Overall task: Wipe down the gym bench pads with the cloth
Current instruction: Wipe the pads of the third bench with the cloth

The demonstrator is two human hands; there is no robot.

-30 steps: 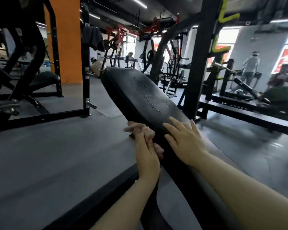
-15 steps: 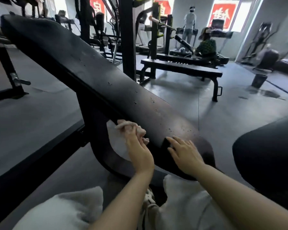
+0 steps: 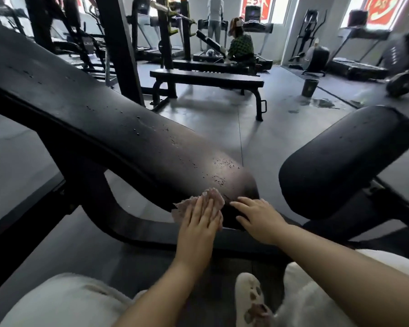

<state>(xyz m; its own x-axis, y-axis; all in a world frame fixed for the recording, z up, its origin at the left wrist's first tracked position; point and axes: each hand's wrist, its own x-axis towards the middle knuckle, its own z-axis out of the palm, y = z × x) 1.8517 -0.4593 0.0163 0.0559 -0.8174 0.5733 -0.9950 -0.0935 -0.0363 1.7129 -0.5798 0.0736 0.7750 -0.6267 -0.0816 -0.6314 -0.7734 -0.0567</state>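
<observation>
The left hand (image 3: 202, 220) presses flat, fingers straight, on the cloth (image 3: 198, 204) at the long pad (image 3: 118, 138)'s near end; right hand (image 3: 257, 218) rests relaxed beside; sweep toward ten o'clock (droplets remain).

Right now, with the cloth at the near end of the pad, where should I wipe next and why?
Probably slide the left hand, flat on the cloth, up the long pad: droplets sit just ahead of it.
</observation>
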